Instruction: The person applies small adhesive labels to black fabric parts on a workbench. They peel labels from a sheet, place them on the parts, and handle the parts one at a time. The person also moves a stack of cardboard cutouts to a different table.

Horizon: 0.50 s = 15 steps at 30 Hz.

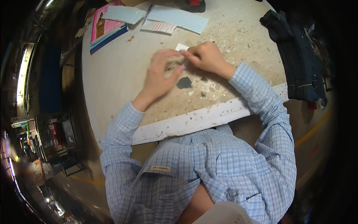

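Observation:
Both my hands meet over the worn white table. My right hand (209, 56) is closed, its thumb and forefinger pinched at a small white slip (181, 47) that looks like paper. Close by on its left, my left hand (158, 74) curves with the thumb apart from the fingers. Motion smears those fingers, so whether they hold anything is unclear. Part of the slip is hidden behind the fingers. A dark grey flat patch (184, 83) shows on the tabletop just below the hands.
At the back left lie a pink book (106, 20), a blue book (109, 40) and printed sheets (179, 18) with a pen (147, 14). Stacked dark folded garments (298, 59) stand along the right edge. The table's front edge (190, 120) runs before my body.

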{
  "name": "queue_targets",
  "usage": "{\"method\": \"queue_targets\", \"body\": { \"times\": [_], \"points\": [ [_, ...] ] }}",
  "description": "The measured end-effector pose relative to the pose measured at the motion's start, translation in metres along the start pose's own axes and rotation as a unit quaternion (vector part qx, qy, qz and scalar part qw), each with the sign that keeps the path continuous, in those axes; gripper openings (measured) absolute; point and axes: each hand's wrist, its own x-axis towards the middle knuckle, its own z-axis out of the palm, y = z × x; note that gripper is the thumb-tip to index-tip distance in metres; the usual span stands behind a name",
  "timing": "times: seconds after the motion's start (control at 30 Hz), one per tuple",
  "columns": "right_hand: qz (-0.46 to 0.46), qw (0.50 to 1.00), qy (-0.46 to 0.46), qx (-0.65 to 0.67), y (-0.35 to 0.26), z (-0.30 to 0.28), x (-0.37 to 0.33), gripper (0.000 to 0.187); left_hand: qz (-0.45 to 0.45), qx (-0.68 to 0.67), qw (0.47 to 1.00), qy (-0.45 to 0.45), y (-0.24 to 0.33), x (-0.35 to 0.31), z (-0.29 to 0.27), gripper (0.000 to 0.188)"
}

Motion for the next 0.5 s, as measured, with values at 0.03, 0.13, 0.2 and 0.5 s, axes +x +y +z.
{"method": "queue_targets", "body": {
  "times": [0.03,0.13,0.2,0.5],
  "points": [
    [-0.039,0.995,-0.020,-0.091,-0.002,-0.004,0.002,0.040,-0.027,-0.047,0.998,0.038,0.002,0.008,-0.008,0.032],
    [-0.070,0.984,-0.009,-0.164,-0.012,-0.010,0.007,0.036,-0.063,-0.051,0.996,-0.040,0.008,0.030,-0.033,0.031],
    [-0.070,0.983,0.012,-0.171,-0.016,-0.013,0.010,0.032,-0.014,-0.007,0.995,-0.101,0.011,0.043,-0.040,0.019],
    [-0.007,0.991,0.113,-0.074,-0.007,-0.047,0.004,0.029,0.066,0.089,0.959,0.262,-0.052,0.136,-0.135,0.013]
  ]
}}
